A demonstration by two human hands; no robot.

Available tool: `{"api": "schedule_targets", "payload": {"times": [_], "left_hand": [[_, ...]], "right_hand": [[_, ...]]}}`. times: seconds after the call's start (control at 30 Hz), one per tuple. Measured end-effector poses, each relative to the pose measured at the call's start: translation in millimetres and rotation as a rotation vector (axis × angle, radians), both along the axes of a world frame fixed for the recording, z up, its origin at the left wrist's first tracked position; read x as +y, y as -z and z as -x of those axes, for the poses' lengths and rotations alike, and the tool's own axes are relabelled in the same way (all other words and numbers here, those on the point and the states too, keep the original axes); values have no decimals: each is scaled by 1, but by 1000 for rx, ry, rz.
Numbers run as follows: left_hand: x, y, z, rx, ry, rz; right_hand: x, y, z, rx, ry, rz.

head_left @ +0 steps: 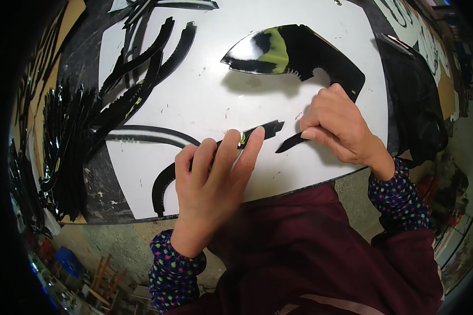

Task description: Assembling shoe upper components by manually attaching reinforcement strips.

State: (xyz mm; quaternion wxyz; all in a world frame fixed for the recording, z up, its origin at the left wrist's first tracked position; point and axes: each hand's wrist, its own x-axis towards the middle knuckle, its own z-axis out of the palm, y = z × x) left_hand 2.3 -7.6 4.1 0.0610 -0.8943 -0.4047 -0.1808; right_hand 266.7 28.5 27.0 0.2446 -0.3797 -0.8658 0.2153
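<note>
A curved black strip [164, 181] with a notched edge lies on the white board, its stepped far end pointing right. My left hand [210, 170] is closed over its middle, with the fingertips pressing on it and hiding part of it. Just to the right, my right hand [339, 126] is curled in a fist around a slim black pointed tool [289, 143]. Only the tool's tip shows, apart from the strip; its exact kind is hidden. Beyond the right hand lies a large glossy black curved panel [320, 50] with a yellow-green patch.
The white board [268, 184] rests on a dark table [102, 181]. More black strips [142, 89] lie at its far left, beside a thick pile of glossy strips [65, 142]. A black bag-like bundle [418, 94] sits at the right edge. A blue box [68, 261] stands lower left.
</note>
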Motion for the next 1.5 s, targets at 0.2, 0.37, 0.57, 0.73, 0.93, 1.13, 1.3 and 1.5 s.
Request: {"api": "schedule_targets", "payload": {"times": [0.2,0.37,0.57,0.73,0.93,1.13,1.3,1.5], "left_hand": [[-1,2,1,9,-5,-23],[0,3,1,-1,-6,-27],[-1,2,2,-13,-4,-10],[-1,2,2,-23,5,-13],[-1,-1,1,-12,8,10],[-3,-5,6,-5,5,21],[-7,-1,8,-8,-19,11],[-9,-3,9,-25,-22,49]], "right_hand": [[16,0,-1,-10,-6,13],[39,-5,-6,-16,16,-24],[13,-11,-11,345,-309,456],[9,-9,-14,441,-220,449],[-4,-12,3,78,-20,112],[-3,-14,5,60,92,292],[-9,-12,12,67,150,296],[-11,-16,14,25,187,367]]}}
